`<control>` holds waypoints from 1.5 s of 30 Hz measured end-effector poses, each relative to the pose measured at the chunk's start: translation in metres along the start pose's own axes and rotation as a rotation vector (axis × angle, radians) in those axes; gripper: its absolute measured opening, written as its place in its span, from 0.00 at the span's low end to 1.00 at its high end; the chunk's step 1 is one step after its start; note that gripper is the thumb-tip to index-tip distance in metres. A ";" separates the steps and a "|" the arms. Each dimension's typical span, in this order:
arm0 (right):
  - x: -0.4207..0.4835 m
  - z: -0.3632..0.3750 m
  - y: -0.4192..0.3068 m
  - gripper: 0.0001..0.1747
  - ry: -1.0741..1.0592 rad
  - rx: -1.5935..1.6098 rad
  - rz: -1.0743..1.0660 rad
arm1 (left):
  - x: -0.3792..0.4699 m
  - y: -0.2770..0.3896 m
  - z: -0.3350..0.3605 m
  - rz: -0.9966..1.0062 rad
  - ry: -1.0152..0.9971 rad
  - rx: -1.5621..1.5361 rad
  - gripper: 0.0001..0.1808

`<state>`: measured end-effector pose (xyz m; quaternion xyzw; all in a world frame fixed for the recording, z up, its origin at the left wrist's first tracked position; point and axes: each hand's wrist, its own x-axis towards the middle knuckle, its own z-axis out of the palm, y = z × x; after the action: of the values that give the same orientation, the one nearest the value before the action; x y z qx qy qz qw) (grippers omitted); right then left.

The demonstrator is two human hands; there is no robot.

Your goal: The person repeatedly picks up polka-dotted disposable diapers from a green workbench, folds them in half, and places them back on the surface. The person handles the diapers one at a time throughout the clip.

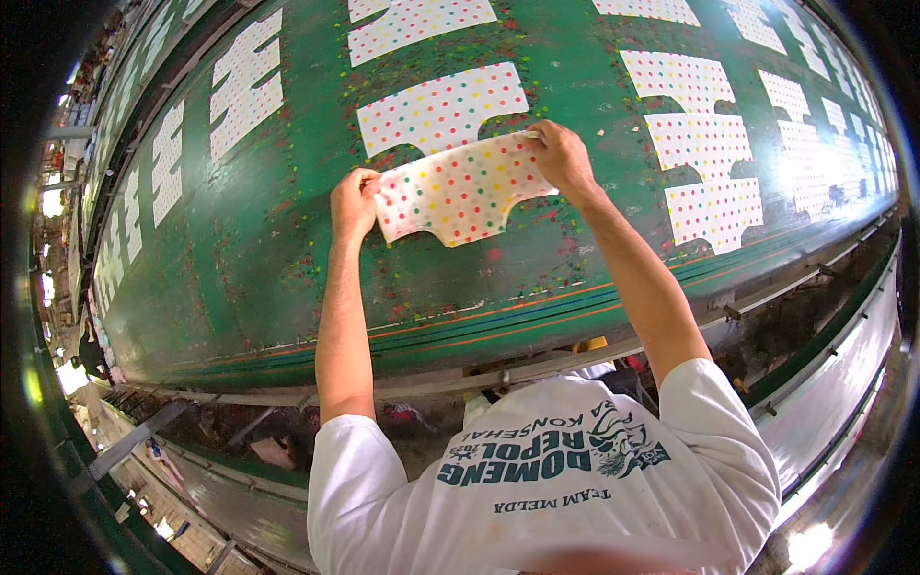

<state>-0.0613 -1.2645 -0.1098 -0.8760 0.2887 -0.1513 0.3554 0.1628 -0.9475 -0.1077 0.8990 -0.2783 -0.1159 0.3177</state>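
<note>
A white cut fabric piece with red, yellow and green dots (467,190) is stretched between my two hands over the long green printing table (251,287). My left hand (354,205) pinches its upper left corner. At its upper right corner, my right hand (564,159) grips the edge between thumb and fingers. Just beyond it, a similar dotted fabric piece (445,108) lies flat on the table, its near edge partly hidden behind the held one. Whether the held piece touches the table anywhere, I cannot tell.
More dotted pieces lie in columns to the right (701,144) and left (248,86). Paint specks mark the green surface. A metal rail (780,291) runs along the table's near edge, close to my body. Another long table (826,417) stands at the lower right.
</note>
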 end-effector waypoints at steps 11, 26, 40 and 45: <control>0.023 -0.010 0.000 0.18 -0.179 -0.208 -0.028 | 0.017 -0.005 -0.003 -0.137 -0.070 0.119 0.13; -0.006 -0.004 -0.002 0.16 -0.063 -0.123 -0.153 | -0.015 0.039 -0.012 0.054 -0.065 0.163 0.12; 0.070 -0.038 -0.030 0.20 -0.023 0.149 0.110 | 0.082 0.020 -0.078 0.089 -0.175 -0.450 0.12; 0.146 0.012 -0.020 0.18 -0.043 -0.023 0.143 | 0.163 -0.023 -0.014 0.020 -0.060 -0.163 0.18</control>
<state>0.0671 -1.3360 -0.0953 -0.8603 0.3446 -0.1034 0.3611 0.3107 -1.0192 -0.1167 0.8635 -0.2864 -0.1615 0.3824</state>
